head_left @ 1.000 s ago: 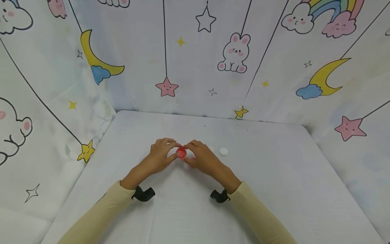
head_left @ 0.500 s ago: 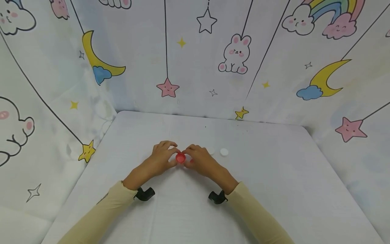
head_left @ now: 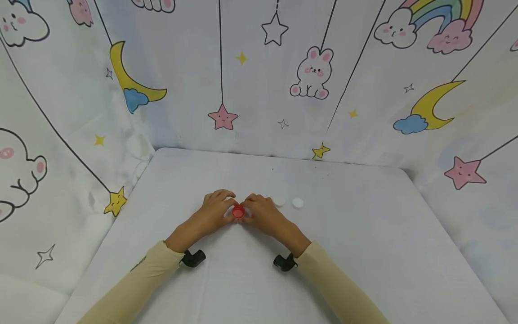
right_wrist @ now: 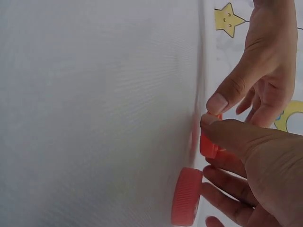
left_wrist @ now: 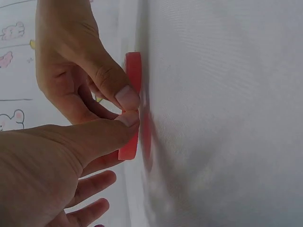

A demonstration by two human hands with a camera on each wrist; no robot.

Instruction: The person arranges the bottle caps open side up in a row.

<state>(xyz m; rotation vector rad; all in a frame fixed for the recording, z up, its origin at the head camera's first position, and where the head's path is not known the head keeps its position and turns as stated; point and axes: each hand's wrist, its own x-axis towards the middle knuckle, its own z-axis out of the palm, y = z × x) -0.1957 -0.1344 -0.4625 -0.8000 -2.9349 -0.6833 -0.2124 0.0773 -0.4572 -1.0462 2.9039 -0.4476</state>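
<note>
A red, ribbed bottle cap (head_left: 238,212) is between my two hands, its open side up, just above the white table. My left hand (head_left: 212,215) pinches it from the left with thumb and index finger; the other fingers are spread away. From the right, my right hand (head_left: 265,217) pinches the same cap, the thumb tips meeting at its near side in the left wrist view. A second red bottle cap (right_wrist: 187,196) rests on the table close by my right hand; the head view hides it beneath that hand.
Two white round caps (head_left: 297,203) lie on the table just beyond and right of my right hand. The white tabletop (head_left: 344,216) reaches back to a patterned cloth wall (head_left: 259,90). Black wrist cameras (head_left: 193,258) sit at both sleeves.
Both hands have come slightly nearer to me, lowering the red cap. The right hand has shifted left over the second red cap, and a white cap behind it now shows more.
</note>
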